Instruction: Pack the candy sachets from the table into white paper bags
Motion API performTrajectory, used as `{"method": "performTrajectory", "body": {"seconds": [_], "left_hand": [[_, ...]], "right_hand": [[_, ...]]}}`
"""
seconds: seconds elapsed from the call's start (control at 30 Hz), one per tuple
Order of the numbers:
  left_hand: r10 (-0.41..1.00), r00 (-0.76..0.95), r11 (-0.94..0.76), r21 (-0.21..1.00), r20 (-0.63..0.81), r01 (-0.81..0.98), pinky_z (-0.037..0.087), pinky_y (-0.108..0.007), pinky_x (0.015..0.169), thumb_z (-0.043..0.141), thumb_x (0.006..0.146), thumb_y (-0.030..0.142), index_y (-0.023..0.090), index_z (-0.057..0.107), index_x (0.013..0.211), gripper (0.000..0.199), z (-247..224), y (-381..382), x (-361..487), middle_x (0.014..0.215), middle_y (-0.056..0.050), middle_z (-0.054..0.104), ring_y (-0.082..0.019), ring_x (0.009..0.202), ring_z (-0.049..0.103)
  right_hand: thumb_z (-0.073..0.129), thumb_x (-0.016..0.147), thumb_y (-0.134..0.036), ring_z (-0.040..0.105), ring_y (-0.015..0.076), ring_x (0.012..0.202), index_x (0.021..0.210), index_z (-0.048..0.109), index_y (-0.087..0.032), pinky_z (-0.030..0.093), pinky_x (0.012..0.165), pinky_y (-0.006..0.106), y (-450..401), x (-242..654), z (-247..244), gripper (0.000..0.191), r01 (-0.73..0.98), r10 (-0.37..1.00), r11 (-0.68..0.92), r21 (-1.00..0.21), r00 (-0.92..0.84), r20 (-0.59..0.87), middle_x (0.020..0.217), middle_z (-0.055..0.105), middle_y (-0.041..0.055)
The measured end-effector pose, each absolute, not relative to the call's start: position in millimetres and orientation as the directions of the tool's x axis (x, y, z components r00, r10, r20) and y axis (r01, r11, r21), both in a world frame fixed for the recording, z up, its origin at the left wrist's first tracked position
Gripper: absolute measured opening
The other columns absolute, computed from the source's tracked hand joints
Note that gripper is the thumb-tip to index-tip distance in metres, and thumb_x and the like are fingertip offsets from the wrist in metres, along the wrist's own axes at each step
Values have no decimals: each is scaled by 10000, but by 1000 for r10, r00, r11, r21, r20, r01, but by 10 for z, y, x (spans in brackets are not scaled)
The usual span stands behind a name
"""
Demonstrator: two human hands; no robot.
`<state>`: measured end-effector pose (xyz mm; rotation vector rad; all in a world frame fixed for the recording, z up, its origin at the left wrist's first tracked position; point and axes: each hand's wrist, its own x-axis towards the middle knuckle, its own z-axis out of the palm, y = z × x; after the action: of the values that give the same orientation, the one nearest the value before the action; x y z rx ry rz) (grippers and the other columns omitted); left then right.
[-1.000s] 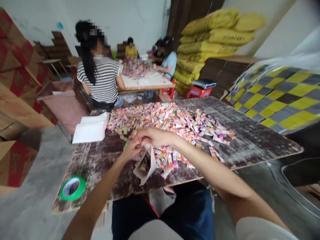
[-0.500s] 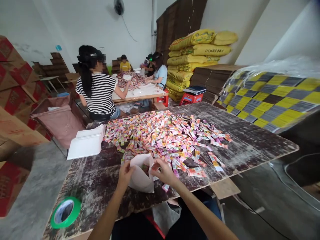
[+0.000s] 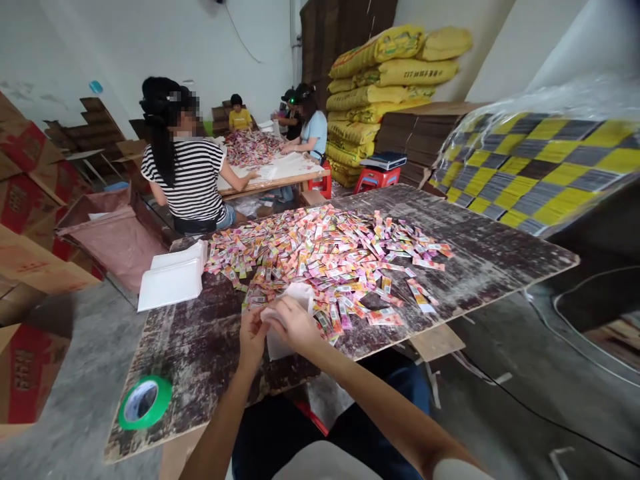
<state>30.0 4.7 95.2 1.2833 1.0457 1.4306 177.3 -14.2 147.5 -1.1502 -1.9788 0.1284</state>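
Both hands are on a white bag at the near edge of the dark, scuffed table. My left hand pinches the bag's left rim. My right hand is closed on the upper rim close beside it, covering much of the opening. What lies inside the bag is hidden. Just beyond the hands spreads a wide pile of small colourful packets, orange, pink and purple, some touching the bag's far side.
A stack of white bags lies at the table's left edge. Green tape rests at the near left corner. A person in a striped top sits beyond, by another packet-covered table. Yellow sacks are piled at the back.
My right hand has moved left across the bag's mouth, close to my left hand. The bag's opening, wide before, is now mostly covered. The view has shifted slightly.
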Motion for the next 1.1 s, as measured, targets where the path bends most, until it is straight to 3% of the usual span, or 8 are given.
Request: {"method": "performTrajectory", "body": {"seconds": [0.13, 0.23, 0.57, 0.77, 0.87, 0.97, 1.03, 1.1], "left_hand": [[976, -62, -208, 978, 207, -16, 478, -347, 907, 761, 715, 424, 168, 730, 1015, 396, 945, -23, 289, 1008, -79, 724, -223, 946, 650], [977, -55, -206, 978, 205, -20, 481, -362, 928, 760, 712, 394, 165, 755, 1020, 384, 951, -54, 272, 1016, -78, 738, -237, 971, 656], [986, -69, -154, 988, 154, 7, 506, -379, 888, 757, 677, 354, 168, 785, 973, 350, 1025, -48, 338, 937, -70, 756, -245, 908, 670], [991, -67, -118, 993, 117, -9, 508, -339, 824, 763, 669, 354, 168, 788, 928, 319, 970, -1, 333, 881, -57, 748, -224, 850, 661], [991, -73, -107, 994, 108, 18, 500, -307, 742, 751, 680, 371, 159, 786, 888, 300, 932, 39, 322, 818, -47, 736, -202, 761, 645], [988, -116, -105, 994, 106, 14, 487, -287, 702, 738, 702, 379, 150, 776, 897, 303, 909, 65, 293, 815, -47, 730, -191, 740, 634], [990, -98, -105, 994, 104, -6, 488, -284, 698, 727, 720, 391, 149, 770, 901, 306, 896, 77, 276, 830, -57, 729, -192, 751, 637], [993, -18, -114, 993, 113, -29, 501, -293, 727, 729, 723, 403, 151, 765, 933, 330, 883, 96, 274, 884, -77, 734, -207, 804, 651]], "right_hand": [[487, 977, -275, 607, 204, 944, 963, 643, -184, 499, 854, 324, 27, 1750, 1472, 181, 746, 751, 581, -325, -338, 567, 966, 649, 83], [509, 971, -309, 626, 216, 970, 1047, 648, -174, 506, 874, 349, 39, 1804, 1438, 207, 738, 700, 633, -236, -415, 581, 1045, 671, 104], [496, 968, -205, 662, 201, 1025, 1144, 648, -155, 531, 900, 331, 110, 1967, 1277, 237, 688, 626, 706, -168, -496, 601, 1120, 712, 98], [497, 944, -175, 661, 204, 980, 1118, 645, -155, 526, 841, 324, 139, 1918, 1240, 230, 645, 663, 717, -265, -514, 545, 1113, 706, 117], [494, 923, -210, 640, 166, 788, 943, 648, -179, 510, 716, 283, 237, 2009, 1338, 159, 589, 754, 626, -511, -292, 588, 889, 696, 73], [448, 932, -335, 528, 115, 603, 829, 562, -204, 457, 585, 240, 330, 2611, 1577, 201, 342, 745, 397, -852, 422, 516, 694, 552, -7], [339, 951, -372, 387, 94, 490, 814, 505, -214, 373, 489, 213, 279, 3265, 1696, 267, 253, 586, 307, -917, 709, 392, 611, 395, -52], [280, 961, -401, 350, 97, 473, 822, 505, -219, 351, 475, 218, 84, 3896, 1688, 321, 335, 530, 128, -934, 772, 350, 608, 361, -52]]}}
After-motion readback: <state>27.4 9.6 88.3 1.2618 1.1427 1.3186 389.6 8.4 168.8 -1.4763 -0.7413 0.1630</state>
